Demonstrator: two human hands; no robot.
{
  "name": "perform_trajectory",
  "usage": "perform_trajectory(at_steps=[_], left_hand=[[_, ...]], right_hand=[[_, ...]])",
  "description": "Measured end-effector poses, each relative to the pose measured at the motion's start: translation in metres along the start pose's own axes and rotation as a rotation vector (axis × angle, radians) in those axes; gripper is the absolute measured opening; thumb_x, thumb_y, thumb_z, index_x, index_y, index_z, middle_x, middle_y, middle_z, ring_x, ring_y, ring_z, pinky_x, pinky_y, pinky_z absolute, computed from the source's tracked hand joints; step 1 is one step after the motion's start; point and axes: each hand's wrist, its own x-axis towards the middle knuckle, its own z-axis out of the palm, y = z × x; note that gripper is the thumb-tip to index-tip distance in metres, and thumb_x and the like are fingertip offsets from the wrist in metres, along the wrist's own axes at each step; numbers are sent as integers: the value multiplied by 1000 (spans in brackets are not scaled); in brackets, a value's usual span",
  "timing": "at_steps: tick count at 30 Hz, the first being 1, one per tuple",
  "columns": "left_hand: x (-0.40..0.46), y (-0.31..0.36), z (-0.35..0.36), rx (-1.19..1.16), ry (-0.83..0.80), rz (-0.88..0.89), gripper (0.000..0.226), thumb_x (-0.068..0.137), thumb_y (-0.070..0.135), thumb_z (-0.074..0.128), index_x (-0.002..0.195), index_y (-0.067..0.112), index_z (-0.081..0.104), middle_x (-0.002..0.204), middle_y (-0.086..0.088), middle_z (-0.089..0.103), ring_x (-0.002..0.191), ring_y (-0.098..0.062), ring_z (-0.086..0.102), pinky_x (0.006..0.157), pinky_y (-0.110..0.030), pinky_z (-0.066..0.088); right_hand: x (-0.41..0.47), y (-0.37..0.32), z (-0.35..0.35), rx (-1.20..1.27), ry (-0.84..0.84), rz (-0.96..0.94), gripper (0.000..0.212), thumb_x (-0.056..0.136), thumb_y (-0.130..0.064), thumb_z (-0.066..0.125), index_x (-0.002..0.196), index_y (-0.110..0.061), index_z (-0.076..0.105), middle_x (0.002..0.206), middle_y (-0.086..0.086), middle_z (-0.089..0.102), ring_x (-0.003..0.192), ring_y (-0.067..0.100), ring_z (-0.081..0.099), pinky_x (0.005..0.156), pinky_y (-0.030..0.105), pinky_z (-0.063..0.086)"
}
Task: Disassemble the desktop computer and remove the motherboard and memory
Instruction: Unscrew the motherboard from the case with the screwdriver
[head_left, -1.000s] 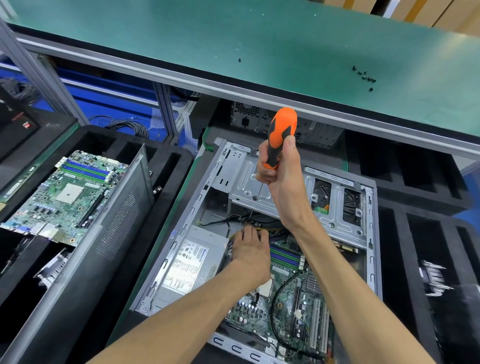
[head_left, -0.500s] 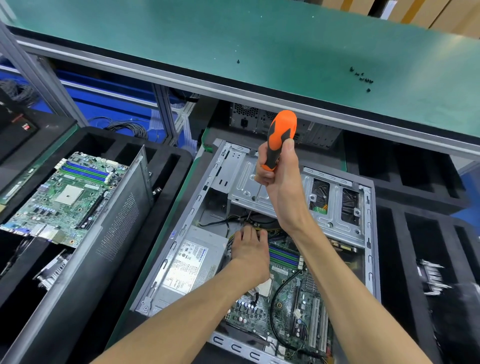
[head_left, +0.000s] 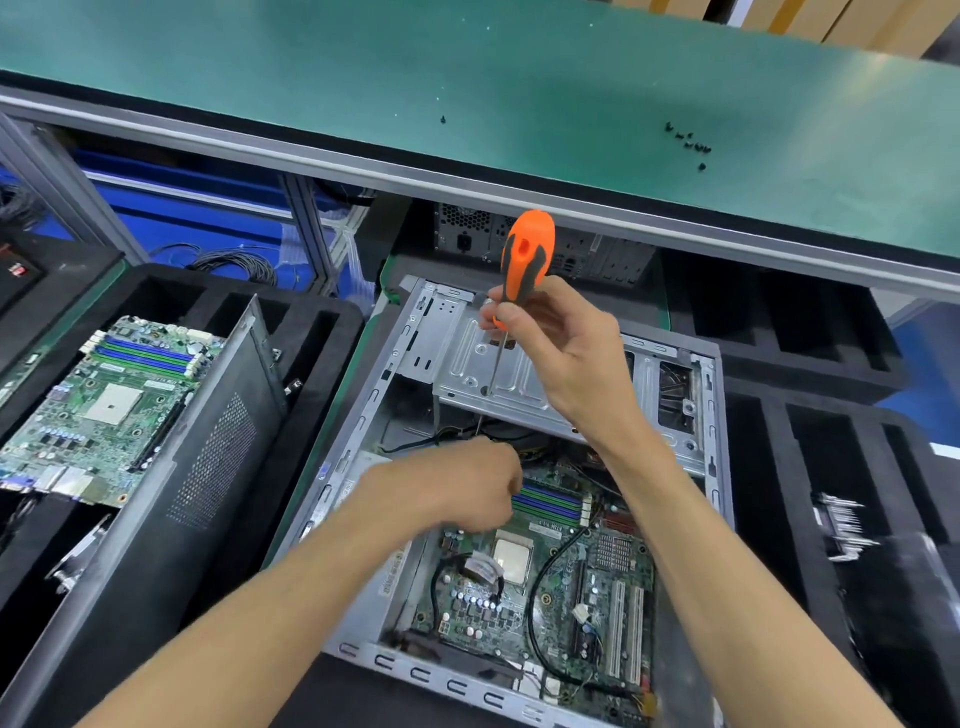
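The open desktop case (head_left: 721, 415) lies on its side in front of me. Its green motherboard (head_left: 550, 608) shows inside, with blue and green memory sticks (head_left: 551, 503) near its far edge and a bare processor (head_left: 512, 559). My right hand (head_left: 563, 358) grips an orange-and-black screwdriver (head_left: 525, 254) upright, its tip down on the metal drive cage (head_left: 467, 358). My left hand (head_left: 457, 483) is blurred, fingers bent, over the cables left of the memory. Whether it holds anything is hidden.
A second motherboard (head_left: 104, 405) lies in the black foam tray at left, with a grey side panel (head_left: 208, 467) leaning beside it. Several small screws (head_left: 691, 143) sit on the green bench above. Black foam slots (head_left: 831, 338) stand at right; another computer (head_left: 467, 228) sits behind the case.
My left hand has pulled left and back from the cables and its fingers have bent. My right hand has tilted the screwdriver slightly and shifted a little right.
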Motion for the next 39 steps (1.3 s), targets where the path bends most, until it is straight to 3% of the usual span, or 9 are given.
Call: perform_trajectory(at_steps=[2,5,10,13,20,25,28,33,39], left_hand=[[-17,-9,-32,-26,113,1,30,96,12,45,113,21,68,108,0,70,77,-10,62,63,-22,49],[-39,-25,-77,-234,501,-43,23,97,13,43,103,27,60,98,-1,67,77,-16,67,69,-34,57],[-67,-7,-113,-458,1029,285,24,97,48,49,104,28,58,81,5,64,64,-12,63,59,-35,57],[-68,8,-123,-115,1041,256,42,84,67,57,93,26,58,69,6,57,66,-11,54,59,-32,45],[-72,16,-148,244,795,347,16,89,35,66,99,22,66,80,8,60,77,-19,54,70,-32,44],[-78,16,-163,379,595,360,23,89,15,63,107,28,69,93,12,57,82,-11,49,82,-35,48],[-74,19,-167,447,643,272,17,90,38,65,94,21,67,76,11,52,73,-17,50,70,-34,46],[-68,24,-155,713,869,60,57,99,54,44,60,14,31,58,-4,35,47,-22,33,50,-30,24],[-79,28,-152,587,671,297,23,96,23,53,118,17,53,114,-3,52,83,-24,52,74,-41,47]], right_hand=[[3,-1,-2,-69,18,3,23,92,-31,68,101,-10,65,93,1,74,86,23,74,81,50,58],[6,-4,-1,-111,45,9,32,90,-29,74,90,-3,56,82,6,68,79,32,68,73,52,55],[4,-12,-5,-92,-10,40,31,90,-26,75,90,-2,56,81,6,70,80,28,71,77,54,54],[3,-16,-4,-100,-45,50,25,91,-24,74,93,-4,59,81,7,71,80,26,71,78,53,55],[-5,7,-6,-279,-181,171,16,99,-32,61,110,-25,70,92,-1,76,89,11,71,84,45,56],[-11,24,0,-314,-168,153,20,101,-26,57,105,-21,76,90,-7,76,87,5,70,81,42,58],[-11,29,4,-329,-137,149,21,101,-28,58,107,-20,76,90,-10,76,86,-2,69,78,27,58],[-12,29,13,-460,-128,93,23,102,-29,56,102,-19,77,86,-11,74,77,-15,61,68,5,43],[-14,28,4,-476,-100,90,27,102,-28,57,92,-13,76,82,-8,74,70,10,65,67,27,52]])
